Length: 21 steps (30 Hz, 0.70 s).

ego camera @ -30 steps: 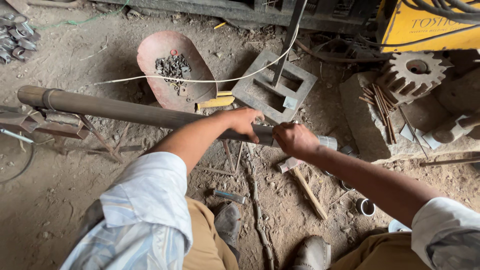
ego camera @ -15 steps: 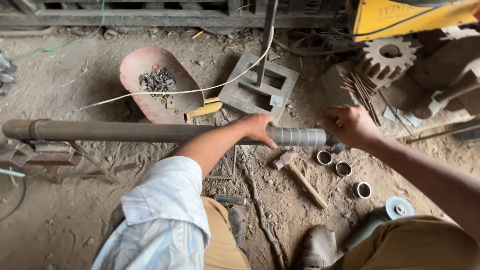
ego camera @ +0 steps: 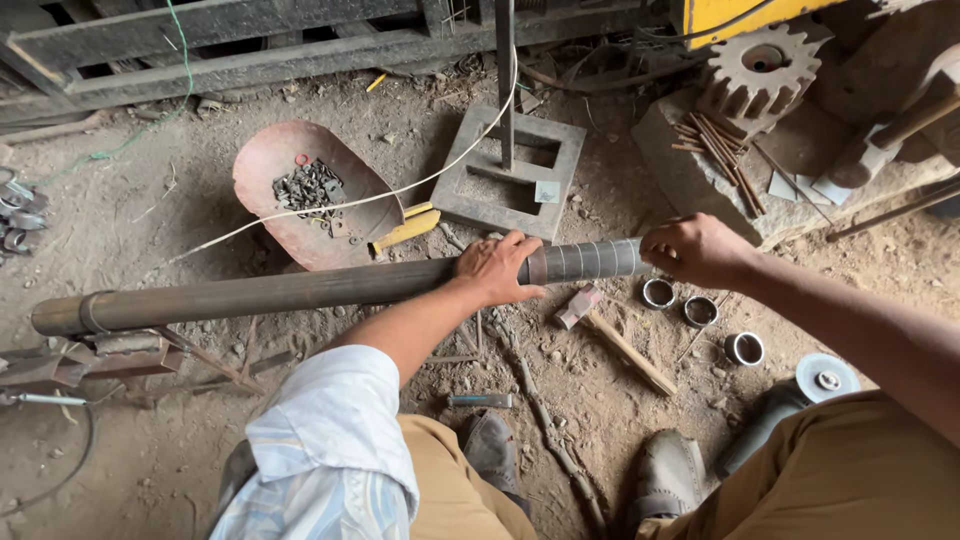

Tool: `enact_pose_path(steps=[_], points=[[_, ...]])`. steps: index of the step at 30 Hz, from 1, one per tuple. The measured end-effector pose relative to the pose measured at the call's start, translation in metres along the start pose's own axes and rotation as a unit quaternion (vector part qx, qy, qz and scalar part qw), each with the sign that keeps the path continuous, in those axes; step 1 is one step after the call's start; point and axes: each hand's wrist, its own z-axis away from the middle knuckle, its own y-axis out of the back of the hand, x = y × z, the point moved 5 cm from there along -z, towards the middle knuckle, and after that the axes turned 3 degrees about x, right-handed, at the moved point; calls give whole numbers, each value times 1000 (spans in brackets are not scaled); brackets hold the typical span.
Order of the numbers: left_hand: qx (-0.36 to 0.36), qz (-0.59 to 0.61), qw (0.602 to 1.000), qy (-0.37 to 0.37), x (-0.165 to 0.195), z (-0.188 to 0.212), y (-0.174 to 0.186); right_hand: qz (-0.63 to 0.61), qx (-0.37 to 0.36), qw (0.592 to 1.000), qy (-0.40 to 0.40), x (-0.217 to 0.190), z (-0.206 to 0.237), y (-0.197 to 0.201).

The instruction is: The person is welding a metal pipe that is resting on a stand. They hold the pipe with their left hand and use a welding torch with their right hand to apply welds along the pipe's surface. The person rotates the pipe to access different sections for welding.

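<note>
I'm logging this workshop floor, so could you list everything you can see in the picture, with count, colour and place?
pipe: one, brown, long, lying left to right; its right end section is shiny grey
metal rings: three, silver, on the dirt below the pipe's right end
hammer: one, wooden handle, on the dirt below the pipe
pan: one, reddish, above the pipe, holding dark metal scraps
square frame: one, grey, upper middle, an upright rod standing in it
gear: one, rusty tan, top right on a stone block
thin rods: a bundle, rusty, beside the gear
grinder: one, grey disc, lower right
shoes: two, dusty, bottom middle
left hand: grips the pipe
right hand: at the pipe's shiny end
</note>
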Motion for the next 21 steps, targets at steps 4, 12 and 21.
enact_pose_path(steps=[4, 12, 21], points=[[15, 21, 1000, -5, 1, -2, -1, 29, 8, 999, -42, 15, 2, -1], [53, 37, 997, -42, 7, 1, 3, 80, -24, 992, -98, 40, 14, -6], [6, -11, 999, -38, 10, -6, -5, 104, -59, 986, -120, 44, 19, -9]])
